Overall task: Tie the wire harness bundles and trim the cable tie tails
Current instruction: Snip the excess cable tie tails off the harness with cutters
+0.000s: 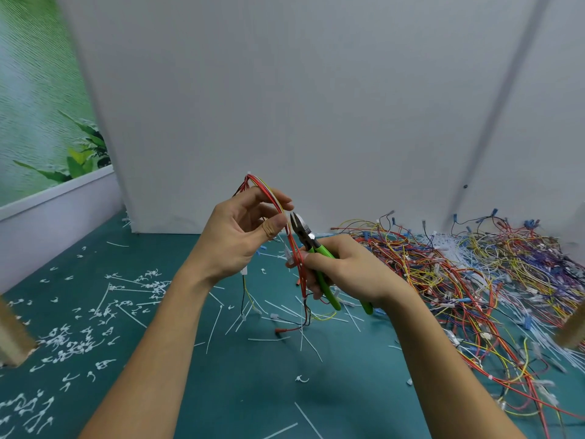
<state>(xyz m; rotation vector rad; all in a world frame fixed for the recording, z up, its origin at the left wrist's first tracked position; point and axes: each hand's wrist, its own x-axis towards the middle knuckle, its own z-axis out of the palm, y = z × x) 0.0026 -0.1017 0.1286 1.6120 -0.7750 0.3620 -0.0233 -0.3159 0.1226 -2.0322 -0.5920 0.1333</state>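
My left hand (pixel 240 236) pinches a looped wire harness bundle (pixel 292 245) of red and yellow wires between thumb and fingers, holding it up above the green mat. My right hand (pixel 345 267) grips green-handled cutters (pixel 316 251) and also touches the bundle lower down. The cutters' dark jaws point up and left, close beside the wires just under my left thumb. The bundle's loose ends with connectors hang down to the mat (pixel 253 391).
A big tangle of coloured wires (pixel 474 280) covers the mat on the right. Cut white tie tails (pixel 72 340) and loose cable ties (pixel 215 327) lie scattered left and centre. A white panel (pixel 316 106) stands behind. Wooden posts (pixel 12 340) rise at both edges.
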